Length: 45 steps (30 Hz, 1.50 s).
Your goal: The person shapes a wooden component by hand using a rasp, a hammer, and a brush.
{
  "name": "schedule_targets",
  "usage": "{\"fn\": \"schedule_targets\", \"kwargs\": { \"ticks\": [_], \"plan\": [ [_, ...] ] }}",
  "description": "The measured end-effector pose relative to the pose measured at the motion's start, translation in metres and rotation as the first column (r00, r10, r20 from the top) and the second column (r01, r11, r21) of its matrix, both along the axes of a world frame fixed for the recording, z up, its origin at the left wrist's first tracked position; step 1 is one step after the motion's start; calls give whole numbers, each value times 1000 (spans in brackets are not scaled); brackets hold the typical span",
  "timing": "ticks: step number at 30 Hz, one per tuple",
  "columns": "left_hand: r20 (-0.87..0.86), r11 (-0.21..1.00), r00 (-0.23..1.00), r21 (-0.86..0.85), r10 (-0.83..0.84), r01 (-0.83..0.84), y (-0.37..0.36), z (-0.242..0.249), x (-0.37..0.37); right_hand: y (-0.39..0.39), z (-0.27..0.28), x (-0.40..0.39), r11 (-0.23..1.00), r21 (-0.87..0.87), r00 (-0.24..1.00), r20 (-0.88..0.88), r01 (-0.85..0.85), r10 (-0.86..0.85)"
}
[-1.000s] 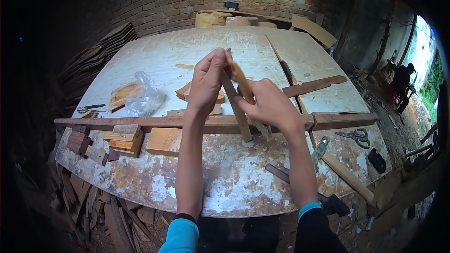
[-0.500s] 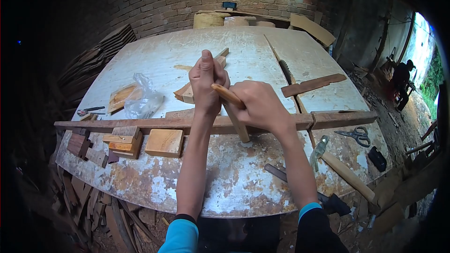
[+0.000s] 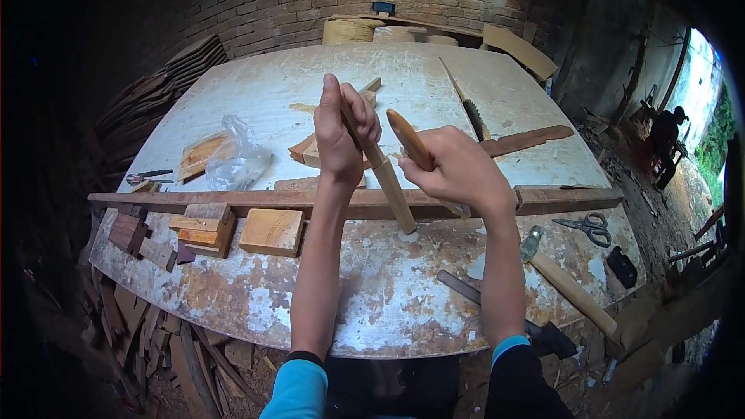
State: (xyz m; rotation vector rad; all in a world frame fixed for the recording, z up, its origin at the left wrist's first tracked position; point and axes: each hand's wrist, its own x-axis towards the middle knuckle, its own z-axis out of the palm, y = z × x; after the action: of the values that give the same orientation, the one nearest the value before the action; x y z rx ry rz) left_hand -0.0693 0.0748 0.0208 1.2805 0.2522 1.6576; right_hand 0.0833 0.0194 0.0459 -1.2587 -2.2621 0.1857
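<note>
My left hand point(image 3: 341, 136) is closed around the upper part of a narrow wooden stick point(image 3: 394, 195), thumb pointing up. The stick slants down to the right, and its lower end meets the worn front of the workbench point(image 3: 372, 287). Just right of it, my right hand point(image 3: 462, 171) grips a wooden-handled tool point(image 3: 409, 140), with the rounded handle end sticking out above the fist. Part of what may be its blade shows below the hand; the kind of tool is not clear. A long wooden beam point(image 3: 310, 202) crosses the bench behind my forearms.
Wood blocks point(image 3: 272, 231) and a plastic bag point(image 3: 239, 157) are at left. A hammer point(image 3: 570, 283), scissors point(image 3: 590, 226) and a dark flat bar point(image 3: 458, 285) lie at right. A toothed saw blade point(image 3: 473, 119) rises through the bench. Another person point(image 3: 665, 143) is far right.
My right hand has moved right with the tool, away from the stick and my left hand. The stick's lower end stays about where it was.
</note>
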Motion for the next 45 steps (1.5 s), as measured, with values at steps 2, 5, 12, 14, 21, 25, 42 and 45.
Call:
{"fn": "schedule_targets", "kwargs": {
  "ticks": [2,5,12,14,21,25,42,45],
  "plan": [
    [-4,999,999,2,-36,36,1,-1,0,3,-2,3,999,3,999,40,37,-37],
    [7,999,999,-12,-43,43,-1,1,1,7,-4,5,997,74,998,44,37,-40],
    [110,992,989,-68,-102,110,0,4,1,10,-7,8,976,217,1000,21,-6,1],
    [95,988,985,-43,-143,148,3,2,-3,11,-8,9,975,222,1000,16,-15,12],
    [86,989,988,-65,-126,132,-1,6,-3,12,-12,6,996,83,999,23,-37,35],
    [81,983,982,-58,-170,175,0,6,-4,11,-9,5,994,-24,985,140,103,-98],
    [71,980,981,-74,-182,187,0,7,-3,6,-7,3,987,155,982,-190,36,-6],
    [70,980,982,-78,-176,181,-1,8,-3,9,-9,5,981,196,986,-162,-17,50]
  ]
}}
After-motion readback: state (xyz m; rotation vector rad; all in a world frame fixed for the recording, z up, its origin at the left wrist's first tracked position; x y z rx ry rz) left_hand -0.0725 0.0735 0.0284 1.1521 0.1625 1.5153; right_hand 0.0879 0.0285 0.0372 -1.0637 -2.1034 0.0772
